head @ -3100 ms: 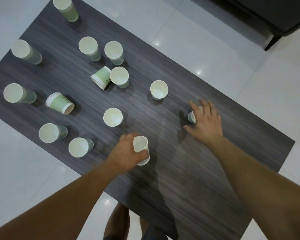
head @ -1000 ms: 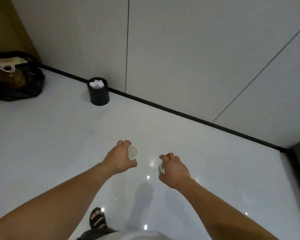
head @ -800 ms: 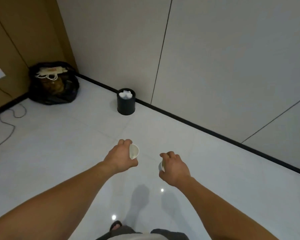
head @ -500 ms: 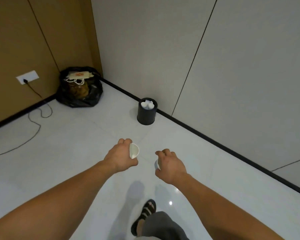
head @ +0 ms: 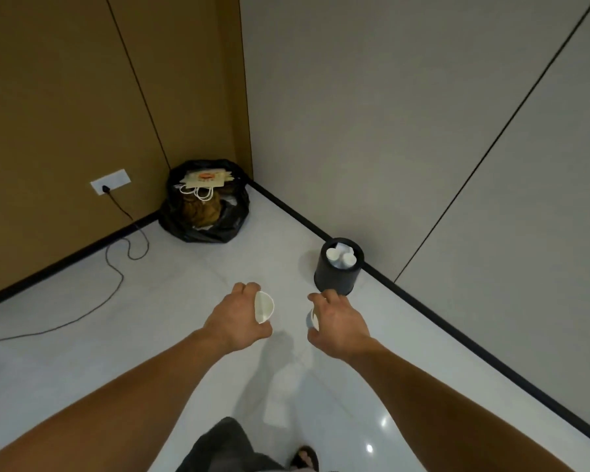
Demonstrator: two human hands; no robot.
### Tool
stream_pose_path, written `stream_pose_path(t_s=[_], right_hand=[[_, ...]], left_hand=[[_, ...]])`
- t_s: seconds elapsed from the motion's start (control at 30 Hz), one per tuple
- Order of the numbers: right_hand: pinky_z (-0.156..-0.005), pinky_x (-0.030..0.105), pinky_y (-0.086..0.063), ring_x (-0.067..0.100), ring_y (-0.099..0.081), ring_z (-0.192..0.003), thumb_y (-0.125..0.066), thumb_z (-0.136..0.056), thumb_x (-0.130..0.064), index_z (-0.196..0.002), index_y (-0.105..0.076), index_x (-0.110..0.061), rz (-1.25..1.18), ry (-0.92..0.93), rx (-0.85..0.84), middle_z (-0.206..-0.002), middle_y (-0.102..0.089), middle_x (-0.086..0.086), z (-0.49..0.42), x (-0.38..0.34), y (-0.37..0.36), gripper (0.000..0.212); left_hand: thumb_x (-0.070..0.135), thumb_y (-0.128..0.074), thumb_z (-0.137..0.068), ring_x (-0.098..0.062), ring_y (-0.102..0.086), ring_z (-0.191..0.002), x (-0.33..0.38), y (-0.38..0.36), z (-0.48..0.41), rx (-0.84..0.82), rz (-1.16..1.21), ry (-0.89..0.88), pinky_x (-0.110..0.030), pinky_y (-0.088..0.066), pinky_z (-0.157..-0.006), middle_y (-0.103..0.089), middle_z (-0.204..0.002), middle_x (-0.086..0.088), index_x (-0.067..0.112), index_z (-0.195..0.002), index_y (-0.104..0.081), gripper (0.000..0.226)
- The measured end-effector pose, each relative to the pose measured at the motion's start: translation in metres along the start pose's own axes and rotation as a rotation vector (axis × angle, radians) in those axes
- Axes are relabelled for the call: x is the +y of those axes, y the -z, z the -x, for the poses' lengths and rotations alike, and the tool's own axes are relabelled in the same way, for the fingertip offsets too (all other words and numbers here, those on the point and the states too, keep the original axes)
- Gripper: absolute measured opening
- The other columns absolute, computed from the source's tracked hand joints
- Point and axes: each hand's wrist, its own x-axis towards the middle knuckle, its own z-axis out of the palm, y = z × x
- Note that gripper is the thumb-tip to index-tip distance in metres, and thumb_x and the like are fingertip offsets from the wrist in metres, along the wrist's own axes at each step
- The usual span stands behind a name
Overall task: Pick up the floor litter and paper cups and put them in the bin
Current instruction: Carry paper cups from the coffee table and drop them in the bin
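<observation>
My left hand (head: 234,320) grips a white paper cup (head: 264,306) held on its side, its mouth facing right. My right hand (head: 338,323) grips a second paper cup (head: 313,318), mostly hidden behind the fingers; only its rim shows. A small black round bin (head: 334,275) stands on the floor against the grey wall, just beyond my right hand. Several white cups lie inside the bin.
A black rubbish bag (head: 206,212) stuffed with paper bags sits in the corner. A dark cable (head: 116,277) runs from a wall socket (head: 110,181) across the white floor on the left. My leg and sandalled foot (head: 305,458) show at the bottom.
I left the dark table holding a cup in each hand. The view has turned left and the bin is now nearer, just past my right hand. Both grips are unchanged.
</observation>
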Motion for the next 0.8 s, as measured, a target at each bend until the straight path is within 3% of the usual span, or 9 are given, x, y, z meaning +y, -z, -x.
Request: stream_pose_path(t_s=[0.17, 0.5, 0.8], right_hand=[[-0.095, 0.036, -0.048, 0.024, -0.042, -0.125, -0.066, -0.084, -0.036, -0.145, -0.033, -0.026, -0.042, -0.092, -0.038, -0.141, -0.039, 0.001, -0.079, 0.032, 0.010, 0.070], [-0.092, 0.031, -0.048, 0.021, -0.045, -0.121, -0.066, -0.083, -0.040, -0.143, -0.032, -0.028, -0.143, -0.406, -0.049, -0.141, -0.040, -0.002, -0.209, 0.100, 0.029, 0.071], [-0.098, 0.034, -0.046, 0.022, -0.041, -0.127, -0.070, -0.083, -0.038, -0.144, -0.033, -0.028, -0.329, -0.594, -0.033, -0.144, -0.039, -0.002, -0.318, 0.201, 0.027, 0.072]], left_hand=[[0.039, -0.072, -0.072, -0.021, -0.051, -0.109, 0.004, -0.005, -0.100, -0.059, 0.020, -0.019, -0.030, -0.046, -0.088, -0.041, -0.127, 0.000, 0.022, -0.137, -0.036, 0.076], [0.040, -0.070, -0.076, -0.024, -0.044, -0.117, 0.043, -0.003, -0.325, -0.248, -0.020, -0.273, -0.033, -0.044, -0.091, -0.034, -0.135, -0.003, 0.024, -0.146, -0.021, 0.087], [0.041, -0.068, -0.080, -0.024, -0.042, -0.119, 0.099, -0.053, -0.482, -0.365, -0.111, -0.307, -0.033, -0.043, -0.091, -0.029, -0.138, -0.003, 0.025, -0.145, -0.021, 0.082]])
